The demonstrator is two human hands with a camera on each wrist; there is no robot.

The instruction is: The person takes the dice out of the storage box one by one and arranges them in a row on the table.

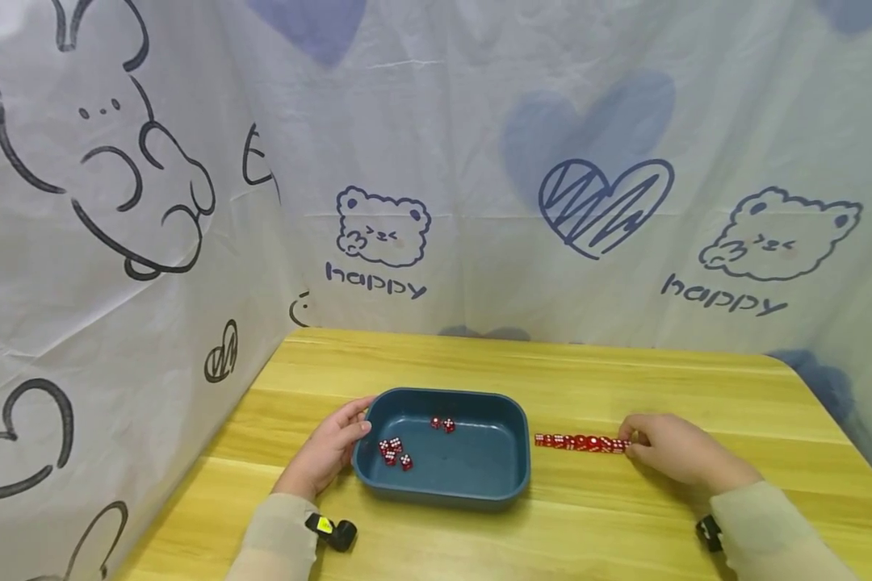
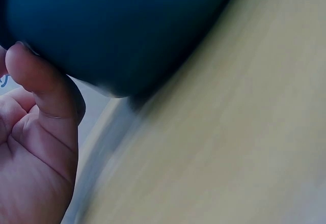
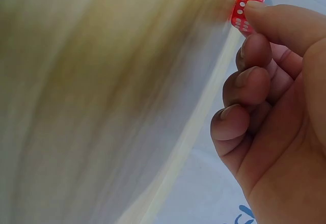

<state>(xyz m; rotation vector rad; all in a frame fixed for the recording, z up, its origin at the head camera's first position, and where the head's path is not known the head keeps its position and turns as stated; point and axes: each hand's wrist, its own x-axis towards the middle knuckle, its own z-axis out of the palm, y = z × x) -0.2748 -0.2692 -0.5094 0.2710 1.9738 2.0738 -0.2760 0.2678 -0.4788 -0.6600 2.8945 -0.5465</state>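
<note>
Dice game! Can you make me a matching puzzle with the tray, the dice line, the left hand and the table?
Things:
1. tray
2. line of dice
3. left hand
4. table

Descriptions:
A. yellow wood
B. red, on the table right of the tray
C. dark blue, holding loose dice
D. resting against the tray's left side

Pairs: 1-C, 2-B, 3-D, 4-A

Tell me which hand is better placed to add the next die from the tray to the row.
Probably the left hand: it rests against the tray rim, close to the loose dice inside. The right hand is occupied, its fingertips at the far end of the dice row.
</note>
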